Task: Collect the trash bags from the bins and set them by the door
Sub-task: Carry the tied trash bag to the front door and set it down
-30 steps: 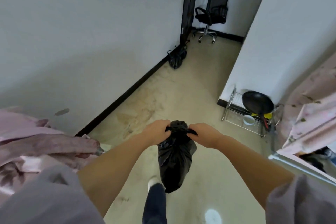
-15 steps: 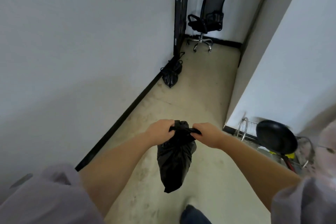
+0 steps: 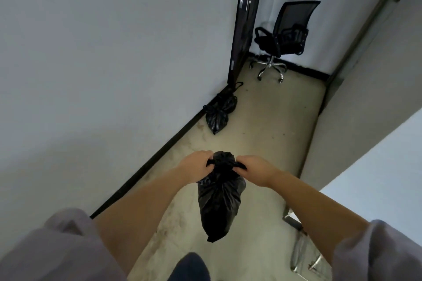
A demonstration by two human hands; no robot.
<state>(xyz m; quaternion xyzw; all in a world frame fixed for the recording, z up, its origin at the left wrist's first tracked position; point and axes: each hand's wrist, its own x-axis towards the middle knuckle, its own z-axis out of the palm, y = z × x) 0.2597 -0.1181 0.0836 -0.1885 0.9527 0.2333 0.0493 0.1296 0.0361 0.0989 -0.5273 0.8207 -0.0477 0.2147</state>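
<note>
A full black trash bag [image 3: 219, 201] hangs in front of me above the floor. My left hand [image 3: 197, 165] grips one tie end at its neck and my right hand [image 3: 255, 170] grips the other, both pulling outward. Farther down the corridor another black trash bag [image 3: 219, 113] lies on the floor against the left wall. Just beyond it stands the dark door [image 3: 245, 18].
A black office chair [image 3: 283, 39] on a chrome base stands at the corridor's end. White walls close in on the left and right. A metal rack [image 3: 303, 255] sits on the floor at the lower right. My leg shows at the bottom.
I have walked forward along the corridor: the door, chair and floor bag are nearer. The pan on the rack and the pink fabric have left the view. Both hands keep their hold.
</note>
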